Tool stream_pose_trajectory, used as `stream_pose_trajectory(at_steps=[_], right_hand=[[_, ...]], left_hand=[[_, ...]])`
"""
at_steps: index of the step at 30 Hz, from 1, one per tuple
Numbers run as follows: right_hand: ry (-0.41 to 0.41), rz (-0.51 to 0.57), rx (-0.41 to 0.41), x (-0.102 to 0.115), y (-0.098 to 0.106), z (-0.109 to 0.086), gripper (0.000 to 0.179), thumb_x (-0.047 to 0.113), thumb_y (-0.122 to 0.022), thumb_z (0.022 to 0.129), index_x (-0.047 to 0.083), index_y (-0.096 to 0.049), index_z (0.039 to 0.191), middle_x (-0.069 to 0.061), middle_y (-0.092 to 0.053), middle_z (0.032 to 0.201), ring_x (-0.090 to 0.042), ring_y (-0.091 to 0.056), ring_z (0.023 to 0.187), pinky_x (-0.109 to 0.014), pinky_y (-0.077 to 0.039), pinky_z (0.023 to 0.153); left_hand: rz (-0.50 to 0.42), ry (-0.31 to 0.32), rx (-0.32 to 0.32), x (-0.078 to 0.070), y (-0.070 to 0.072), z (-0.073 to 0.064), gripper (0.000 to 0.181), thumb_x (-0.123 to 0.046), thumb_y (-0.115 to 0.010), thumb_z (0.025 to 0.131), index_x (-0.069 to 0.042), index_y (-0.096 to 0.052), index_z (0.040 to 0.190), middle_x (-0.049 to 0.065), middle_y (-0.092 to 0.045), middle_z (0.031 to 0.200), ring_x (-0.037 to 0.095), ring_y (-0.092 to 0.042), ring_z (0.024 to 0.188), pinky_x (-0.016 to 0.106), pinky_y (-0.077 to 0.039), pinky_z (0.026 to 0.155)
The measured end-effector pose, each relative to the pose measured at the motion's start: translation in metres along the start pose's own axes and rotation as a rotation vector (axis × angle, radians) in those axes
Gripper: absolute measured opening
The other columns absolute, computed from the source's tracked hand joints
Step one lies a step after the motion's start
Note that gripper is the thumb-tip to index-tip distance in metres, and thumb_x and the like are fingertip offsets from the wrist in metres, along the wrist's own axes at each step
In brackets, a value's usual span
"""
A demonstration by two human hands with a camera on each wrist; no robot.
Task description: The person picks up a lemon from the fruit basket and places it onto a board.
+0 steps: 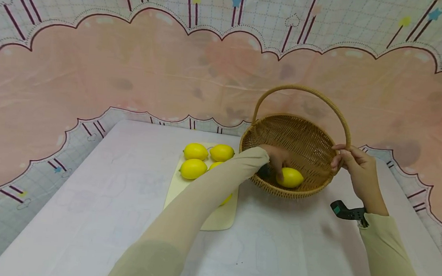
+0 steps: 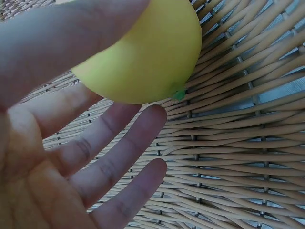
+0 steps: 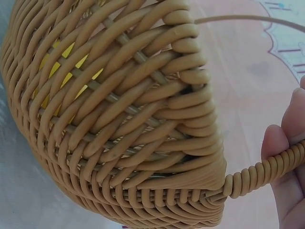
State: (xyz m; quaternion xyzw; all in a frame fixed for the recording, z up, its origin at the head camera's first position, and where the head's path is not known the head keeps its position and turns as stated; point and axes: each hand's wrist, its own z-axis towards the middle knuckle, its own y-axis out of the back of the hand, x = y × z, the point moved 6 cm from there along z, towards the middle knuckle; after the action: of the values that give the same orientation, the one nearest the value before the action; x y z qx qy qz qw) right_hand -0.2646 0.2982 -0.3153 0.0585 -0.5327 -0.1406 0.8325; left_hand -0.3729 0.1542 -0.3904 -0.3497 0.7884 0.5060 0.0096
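Note:
A yellow lemon (image 1: 291, 178) is inside the wicker basket (image 1: 294, 127), low against its near side. My left hand (image 1: 277, 157) reaches into the basket and holds this lemon between thumb and index finger; in the left wrist view the lemon (image 2: 147, 57) shows its green tip, and the other fingers are loosely extended over the weave. At the basket's right side my right hand (image 1: 361, 176) grips the foot of the arched handle (image 1: 303, 88). The right wrist view shows the fingers around the wrapped handle (image 3: 262, 171), with yellow glimpsed through the weave.
Left of the basket lies a pale cutting board (image 1: 221, 220) bearing several lemons (image 1: 193, 169), some partly hidden by the left sleeve (image 1: 199, 198). Both stand on a white table (image 1: 91, 196). A patterned cloth (image 1: 131, 71) hangs behind.

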Motion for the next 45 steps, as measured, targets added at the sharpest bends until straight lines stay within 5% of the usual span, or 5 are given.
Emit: stream_pose_trajectory(at_steps=[6, 16, 27, 37, 45], right_hand=[[-0.001, -0.003, -0.001, -0.001, 0.0, 0.001, 0.031, 0.018, -0.048, 0.098, -0.01, -0.057, 0.109, 0.003, -0.061, 0.067, -0.008, -0.059, 0.06, -0.015, -0.053, 0.061], [0.005, -0.014, -0.005, -0.001, 0.002, 0.002, 0.02, 0.017, -0.048, 0.098, 0.006, -0.063, 0.104, 0.004, -0.062, 0.066, -0.008, -0.059, 0.059, -0.015, -0.053, 0.06], [-0.017, -0.029, -0.009, -0.001, 0.002, 0.004, 0.023, 0.018, -0.048, 0.098, 0.001, -0.062, 0.106, 0.004, -0.061, 0.067, -0.008, -0.059, 0.059, -0.015, -0.053, 0.06], [-0.003, 0.013, -0.003, -0.001, 0.001, 0.005, 0.026, 0.015, -0.048, 0.098, -0.008, -0.058, 0.107, 0.003, -0.062, 0.066, -0.008, -0.059, 0.058, -0.016, -0.053, 0.06], [-0.015, 0.0, -0.007, -0.001, 0.001, 0.006, 0.024, 0.015, -0.049, 0.098, -0.004, -0.06, 0.107, 0.003, -0.062, 0.066, -0.009, -0.058, 0.058, -0.015, -0.053, 0.061]], left_hand=[[-0.029, 0.032, -0.004, -0.001, 0.0, -0.002, 0.055, -0.03, -0.073, 0.082, -0.011, -0.055, 0.13, 0.006, -0.056, 0.132, 0.017, -0.054, 0.117, 0.026, -0.049, 0.091], [-0.041, -0.032, -0.021, -0.003, 0.002, 0.0, 0.055, -0.03, -0.073, 0.082, -0.01, -0.054, 0.128, 0.006, -0.056, 0.128, 0.018, -0.055, 0.113, 0.026, -0.049, 0.089], [-0.023, -0.081, -0.058, -0.003, 0.004, 0.006, 0.032, -0.026, -0.076, 0.079, -0.008, -0.07, 0.106, 0.003, -0.068, 0.1, 0.008, -0.054, 0.077, 0.019, -0.046, 0.067], [-0.07, -0.104, -0.116, -0.004, 0.009, 0.006, 0.06, -0.022, -0.08, 0.075, -0.007, -0.058, 0.128, 0.007, -0.063, 0.123, 0.014, -0.06, 0.105, 0.02, -0.051, 0.085], [-0.14, -0.124, -0.184, -0.006, 0.018, 0.002, 0.056, -0.019, -0.082, 0.073, -0.007, -0.059, 0.122, 0.007, -0.061, 0.125, 0.016, -0.058, 0.11, 0.021, -0.049, 0.089]])
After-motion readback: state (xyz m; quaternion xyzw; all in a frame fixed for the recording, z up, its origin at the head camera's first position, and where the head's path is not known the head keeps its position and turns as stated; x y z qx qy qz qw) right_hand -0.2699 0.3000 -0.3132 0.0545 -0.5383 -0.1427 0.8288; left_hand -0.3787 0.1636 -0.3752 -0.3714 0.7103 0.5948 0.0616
